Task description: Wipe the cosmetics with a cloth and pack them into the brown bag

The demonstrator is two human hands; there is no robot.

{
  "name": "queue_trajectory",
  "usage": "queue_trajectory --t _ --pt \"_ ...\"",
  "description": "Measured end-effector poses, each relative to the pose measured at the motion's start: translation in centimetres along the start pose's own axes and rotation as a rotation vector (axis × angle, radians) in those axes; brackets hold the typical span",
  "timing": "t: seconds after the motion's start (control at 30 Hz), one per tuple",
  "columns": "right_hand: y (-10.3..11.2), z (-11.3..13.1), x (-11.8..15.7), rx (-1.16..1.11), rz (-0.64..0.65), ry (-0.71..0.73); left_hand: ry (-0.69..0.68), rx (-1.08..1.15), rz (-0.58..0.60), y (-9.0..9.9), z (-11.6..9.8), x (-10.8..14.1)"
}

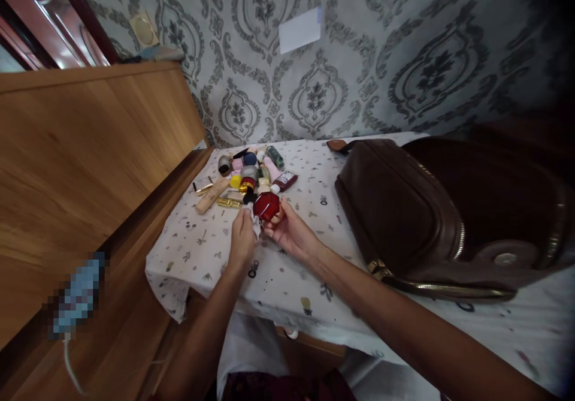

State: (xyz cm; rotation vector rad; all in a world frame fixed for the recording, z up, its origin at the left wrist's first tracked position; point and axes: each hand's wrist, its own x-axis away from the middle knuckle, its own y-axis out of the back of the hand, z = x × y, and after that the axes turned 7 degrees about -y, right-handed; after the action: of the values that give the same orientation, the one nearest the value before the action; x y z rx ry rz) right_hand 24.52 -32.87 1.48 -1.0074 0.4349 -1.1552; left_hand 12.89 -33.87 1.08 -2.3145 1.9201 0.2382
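Just in front of the heap of cosmetics (pixel 249 176), above the patterned cloth (pixel 287 269) that covers the worktop, a round red bottle (pixel 266 205) is held by the right hand (pixel 290 230). Its fingers are closed around the lower side of the bottle, so that the grip is clamped on it, with the dark cap pointing toward the heap. A small white cloth (pixel 254 220) is pinched in the left hand (pixel 242 239), whose fingers are drawn together on it, and the cloth is pressed against the near left side of the red bottle. Both hands are seen close together, touching or nearly touching around the bottle.

Behind the red bottle, the heap is made up of small tubes, jars and bottles lying close together; a beige tube (pixel 211 196) and a gold lipstick case (pixel 228 202) are seen at its left edge, and a dark red sachet (pixel 284 180) at its right edge. Well to the right of the red bottle, a large brown leather bag (pixel 404 209) is laid on the cloth. To the left of the heap, a wooden panel (pixel 90 149) is seen, and patterned wallpaper (pixel 359 59) behind it.
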Motion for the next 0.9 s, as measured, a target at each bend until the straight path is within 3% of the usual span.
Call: queue_trajectory --t 0.07,0.23,0.4,0.53,0.7,0.9 --pt "0.0 -0.1 0.0 0.043 0.004 0.049 0.100 0.134 0.010 -0.4 -0.1 0.4" --pt "-0.2 -0.3 0.5 0.199 0.084 0.230 0.126 0.319 0.054 -0.7 -1.6 1.0" --pt "-1.3 0.4 1.5 0.552 0.009 0.427 0.221 0.322 0.140 -0.1 -3.6 1.8" --pt "-2.4 1.8 3.7 0.880 -0.043 0.675 0.297 0.232 0.124 0.1 -4.5 3.2" --pt "-3.6 4.6 8.9 1.261 -0.103 0.966 0.136 0.189 0.219 -1.4 -5.5 4.4" --pt "-3.2 8.9 15.5 1.243 -0.244 1.118 -0.042 0.134 0.468 -5.5 -8.5 6.4"
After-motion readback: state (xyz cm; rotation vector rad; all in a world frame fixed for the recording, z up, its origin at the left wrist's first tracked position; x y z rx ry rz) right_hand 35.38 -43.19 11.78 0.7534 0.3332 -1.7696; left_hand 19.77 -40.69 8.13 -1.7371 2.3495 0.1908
